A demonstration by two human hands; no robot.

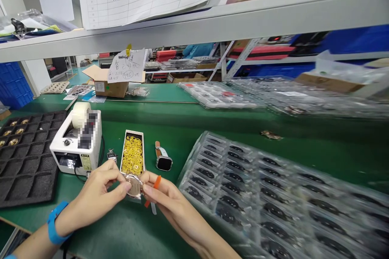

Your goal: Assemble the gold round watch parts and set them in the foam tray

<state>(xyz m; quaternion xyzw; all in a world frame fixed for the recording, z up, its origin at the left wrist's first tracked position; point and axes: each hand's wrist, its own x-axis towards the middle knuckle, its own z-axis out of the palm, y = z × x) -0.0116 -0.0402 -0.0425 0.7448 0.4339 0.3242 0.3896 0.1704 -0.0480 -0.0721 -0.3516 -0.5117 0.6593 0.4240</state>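
Over the green table (121,226), the left grip (97,192) and right grip (170,202) are pinching a small round clear-film-wrapped item (133,184) midway between them, neither clearly nearer, its long axis unclear.

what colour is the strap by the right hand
The strap is orange, best seen in the head view.

A green-topped desk (170,129) runs beneath a grey overhead shelf (194,28). Beyond stand a white column (35,75), stacked blue bins (13,81) and white metal racking (240,58) on a green floor (77,73).
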